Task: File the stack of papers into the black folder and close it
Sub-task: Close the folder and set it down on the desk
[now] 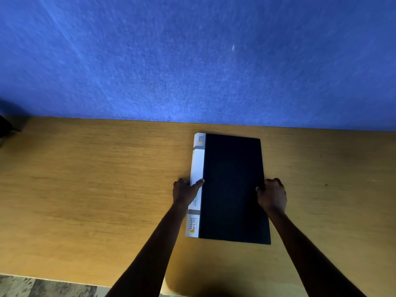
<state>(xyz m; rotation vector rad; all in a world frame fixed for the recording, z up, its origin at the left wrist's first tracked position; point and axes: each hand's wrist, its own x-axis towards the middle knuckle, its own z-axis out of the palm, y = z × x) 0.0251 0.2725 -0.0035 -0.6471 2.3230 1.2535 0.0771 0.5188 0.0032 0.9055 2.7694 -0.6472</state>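
Note:
The black folder lies flat and closed on the wooden table, its white spine along the left side with a printed logo. My left hand rests on the spine edge, thumb pressed across the white strip. My right hand grips the folder's right edge with curled fingers. No loose papers show anywhere; whatever is inside the folder is hidden.
The wooden table stretches wide to the left and right of the folder. A blue felt wall rises right behind it. A dark object sits at the far left edge. The table's front edge and floor show at bottom left.

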